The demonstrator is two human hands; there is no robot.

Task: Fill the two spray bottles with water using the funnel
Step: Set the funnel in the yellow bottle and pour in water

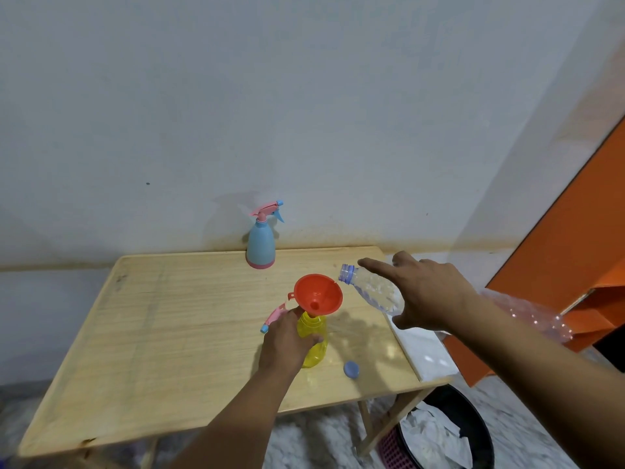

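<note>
A light wooden table [162, 333] stands against a pale wall and bears all the task items. At its far edge a blue spray bottle [260, 243] is set upright with its pink trigger head fitted, untouched and well apart from the work. Near the table's middle a yellow spray bottle [313, 336] stands open, its pink spray head [274, 318] laid on the table just beside it. A clear water bottle [372, 292], uncapped, is gripped by the right hand [429, 296] with the index finger extended, and is tilted with its mouth just beside the rim of the funnel. The left hand [287, 340] is wrapped around the yellow bottle's shoulder, steadying it. An orange funnel [318, 294] is seated in that bottle's neck. A blue cap [351, 369] lies near the front edge. No stream can be made out; pouring into the first bottle is judged to be just starting. A further tilt over the funnel bowl is called for next, slowly enough to avoid overflow.
</note>
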